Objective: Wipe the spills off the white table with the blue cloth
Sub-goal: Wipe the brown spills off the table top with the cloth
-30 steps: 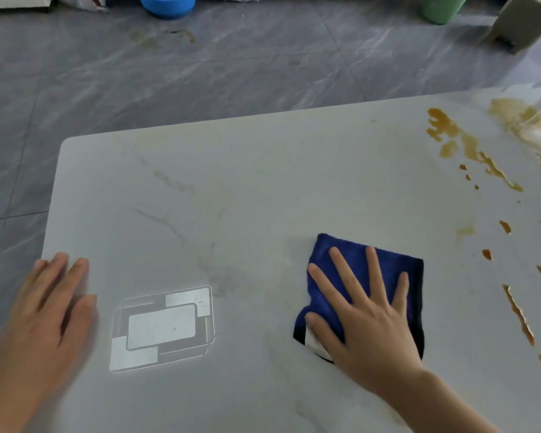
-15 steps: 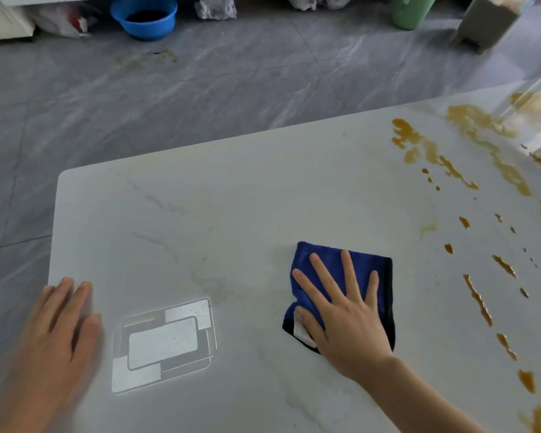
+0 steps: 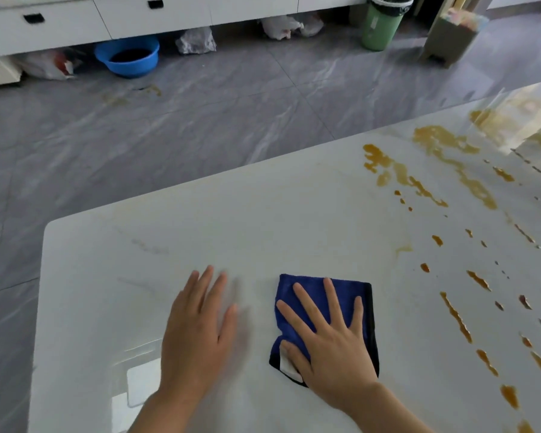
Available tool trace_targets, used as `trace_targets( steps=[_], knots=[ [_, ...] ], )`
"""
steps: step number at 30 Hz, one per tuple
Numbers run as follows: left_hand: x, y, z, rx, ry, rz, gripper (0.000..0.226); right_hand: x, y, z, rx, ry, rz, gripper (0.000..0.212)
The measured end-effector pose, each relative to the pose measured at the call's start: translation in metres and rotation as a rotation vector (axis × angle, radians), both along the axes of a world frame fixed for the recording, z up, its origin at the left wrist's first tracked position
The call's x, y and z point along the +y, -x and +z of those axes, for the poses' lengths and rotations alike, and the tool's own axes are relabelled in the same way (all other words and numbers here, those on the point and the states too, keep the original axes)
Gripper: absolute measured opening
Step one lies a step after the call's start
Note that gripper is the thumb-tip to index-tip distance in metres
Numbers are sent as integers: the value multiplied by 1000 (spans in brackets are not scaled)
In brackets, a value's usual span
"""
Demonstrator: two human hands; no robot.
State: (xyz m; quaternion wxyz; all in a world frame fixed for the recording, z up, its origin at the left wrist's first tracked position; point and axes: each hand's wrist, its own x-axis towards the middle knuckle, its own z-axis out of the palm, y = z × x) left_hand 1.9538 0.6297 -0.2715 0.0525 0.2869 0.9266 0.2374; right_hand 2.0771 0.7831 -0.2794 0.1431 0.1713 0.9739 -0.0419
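A folded blue cloth (image 3: 341, 295) with a black edge lies flat on the white table (image 3: 247, 220), near its front middle. My right hand (image 3: 328, 342) presses down on the cloth with fingers spread. My left hand (image 3: 197, 332) lies flat on the bare table just left of the cloth, fingers apart, holding nothing, slightly blurred. Orange-brown spills (image 3: 403, 176) run in streaks and drops across the right part of the table, from the far edge down to the near right corner (image 3: 456, 317). The cloth sits left of these spills, apart from them.
The table's left edge and rounded far-left corner (image 3: 49, 226) border grey tiled floor. On the floor at the back stand a blue basin (image 3: 127, 56), a green bin (image 3: 383, 23), plastic bags (image 3: 197, 40) and white drawers. A bright window reflection (image 3: 141, 382) shows on the near-left tabletop.
My left hand has slid right from the table's left edge to just beside the cloth. The view has tilted up, showing more floor. My right hand stays pressed on the cloth.
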Motion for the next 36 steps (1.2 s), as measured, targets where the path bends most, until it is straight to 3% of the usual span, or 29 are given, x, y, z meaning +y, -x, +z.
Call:
trace_targets(
  steps=[5,14,26,36],
  knots=[
    [66,12,-11,6,47,-6,51,8,2,-6,87,23,50,54],
    [134,23,-29,-20,204,27,57,46,9,-13,214,9,68,58],
    [140,21,-34,48,322,93,71,120,27,-4,105,45,-117,62],
    [141,20,-30,16,369,79,66,143,77,-8,101,168,177,59]
  ],
)
